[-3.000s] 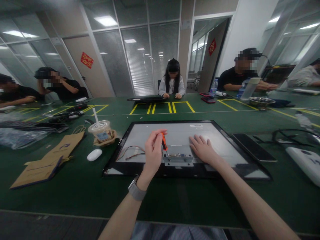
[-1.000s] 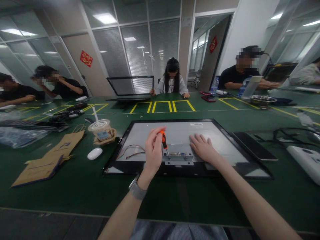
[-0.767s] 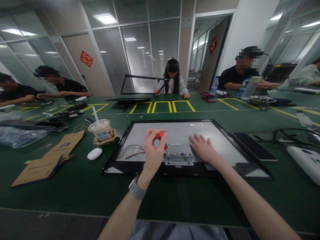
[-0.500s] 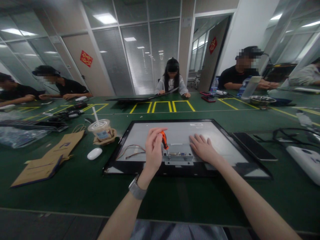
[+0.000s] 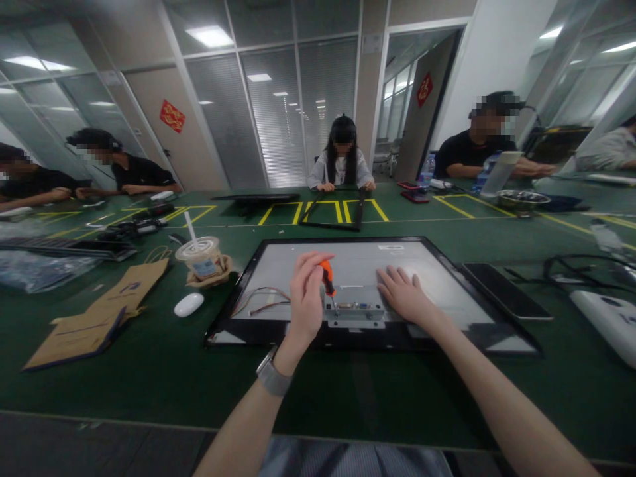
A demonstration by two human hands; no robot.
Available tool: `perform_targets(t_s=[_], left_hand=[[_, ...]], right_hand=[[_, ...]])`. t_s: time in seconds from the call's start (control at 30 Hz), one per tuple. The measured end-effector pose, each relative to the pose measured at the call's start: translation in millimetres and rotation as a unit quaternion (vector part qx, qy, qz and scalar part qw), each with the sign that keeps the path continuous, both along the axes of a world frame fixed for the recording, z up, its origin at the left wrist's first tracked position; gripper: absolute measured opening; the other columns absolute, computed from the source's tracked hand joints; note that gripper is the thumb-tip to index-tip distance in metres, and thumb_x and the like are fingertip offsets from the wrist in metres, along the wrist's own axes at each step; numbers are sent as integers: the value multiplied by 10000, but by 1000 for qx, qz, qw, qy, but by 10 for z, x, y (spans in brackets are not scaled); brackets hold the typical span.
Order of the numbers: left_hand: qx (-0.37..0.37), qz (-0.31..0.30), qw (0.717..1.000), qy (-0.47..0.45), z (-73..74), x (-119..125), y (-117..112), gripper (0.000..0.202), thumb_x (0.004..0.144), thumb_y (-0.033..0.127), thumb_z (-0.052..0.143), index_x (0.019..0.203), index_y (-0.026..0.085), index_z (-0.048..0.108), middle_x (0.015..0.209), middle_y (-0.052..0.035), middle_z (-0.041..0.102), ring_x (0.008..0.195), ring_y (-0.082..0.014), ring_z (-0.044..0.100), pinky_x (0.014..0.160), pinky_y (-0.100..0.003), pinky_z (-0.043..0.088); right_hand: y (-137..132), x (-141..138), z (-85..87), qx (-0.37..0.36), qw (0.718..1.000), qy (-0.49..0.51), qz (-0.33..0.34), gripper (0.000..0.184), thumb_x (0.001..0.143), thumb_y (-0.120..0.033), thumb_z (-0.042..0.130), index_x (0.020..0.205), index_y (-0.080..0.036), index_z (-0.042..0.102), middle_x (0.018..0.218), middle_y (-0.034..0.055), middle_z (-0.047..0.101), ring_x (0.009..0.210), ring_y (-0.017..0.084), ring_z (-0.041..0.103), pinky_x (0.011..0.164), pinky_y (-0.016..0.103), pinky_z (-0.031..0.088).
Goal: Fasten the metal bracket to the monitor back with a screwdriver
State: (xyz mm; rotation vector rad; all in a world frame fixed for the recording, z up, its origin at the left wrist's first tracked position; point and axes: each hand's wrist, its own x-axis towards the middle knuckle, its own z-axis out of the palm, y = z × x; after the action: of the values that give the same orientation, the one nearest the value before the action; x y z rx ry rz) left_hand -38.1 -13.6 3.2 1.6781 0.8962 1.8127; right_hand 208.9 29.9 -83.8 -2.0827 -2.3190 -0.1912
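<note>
A flat screen panel (image 5: 342, 255) with a black frame lies back side up on the green table in front of me. My left hand (image 5: 305, 295) grips an orange and black screwdriver (image 5: 326, 275), its shaft pointing down at a metal bracket (image 5: 355, 317) with connector ports. Whether the tip sits in a screw is too small to tell. Flat on the panel's grey back, right of the bracket, rests my right hand (image 5: 405, 291) with fingers spread. Thin cables (image 5: 265, 298) run across the panel left of my left hand.
Left of the panel stand an iced drink cup (image 5: 199, 257), a white case (image 5: 189, 305) and a brown paper bag (image 5: 99, 315). A black phone (image 5: 504, 290) and a white device (image 5: 606, 324) lie to the right. Across the table a person holds a black frame (image 5: 332, 225).
The person opposite has lowered a black frame onto the table and holds it with both hands. My hands and the screwdriver have hardly moved.
</note>
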Motion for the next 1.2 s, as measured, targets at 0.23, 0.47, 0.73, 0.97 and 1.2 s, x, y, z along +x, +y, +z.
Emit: perform_targets(t_s=[0.23, 0.47, 0.73, 0.97, 1.2], left_hand=[[-12, -10, 1000, -1, 5, 18, -6, 182, 948, 279, 576, 1010, 197, 727, 953, -55, 612, 782, -138, 595, 693, -246, 525], [5, 28, 1000, 10, -12, 9, 6, 71, 892, 240, 665, 911, 201, 722, 909, -24, 529, 797, -127, 552, 739, -243, 503], [-28, -46, 998, -39, -29, 18, -1, 270, 1015, 265, 434, 1093, 193, 683, 908, -54, 662, 820, -154, 631, 707, -258, 520], [6, 12, 1000, -4, 5, 25, -14, 179, 937, 302, 610, 906, 192, 749, 935, -47, 570, 817, -134, 588, 687, -227, 508], [4, 37, 999, 7, 26, 17, -14, 213, 972, 294, 562, 948, 186, 744, 918, -47, 598, 765, -122, 573, 693, -228, 498]], right_hand=[[15, 22, -20, -3, 1000, 2, -2, 590, 1038, -401, 188, 1558, -198, 377, 1605, 181, 367, 1449, 385, 344, 1115, 637, 306], [-28, -28, 59, -16, 1000, 2, -9, 591, 1034, -361, 189, 1561, -165, 369, 1612, 187, 353, 1461, 389, 321, 1128, 634, 293], [-17, -20, 51, -16, 1000, 8, -8, 596, 1039, -367, 166, 1559, -166, 375, 1610, 187, 358, 1460, 387, 324, 1127, 641, 293], [-42, -47, 79, -12, 1000, -10, -7, 577, 1037, -339, 208, 1554, -151, 383, 1605, 191, 364, 1450, 404, 337, 1119, 646, 306], [-29, -30, 62, -9, 1000, -4, -9, 577, 1041, -355, 204, 1556, -169, 385, 1609, 180, 363, 1454, 390, 339, 1128, 634, 305]])
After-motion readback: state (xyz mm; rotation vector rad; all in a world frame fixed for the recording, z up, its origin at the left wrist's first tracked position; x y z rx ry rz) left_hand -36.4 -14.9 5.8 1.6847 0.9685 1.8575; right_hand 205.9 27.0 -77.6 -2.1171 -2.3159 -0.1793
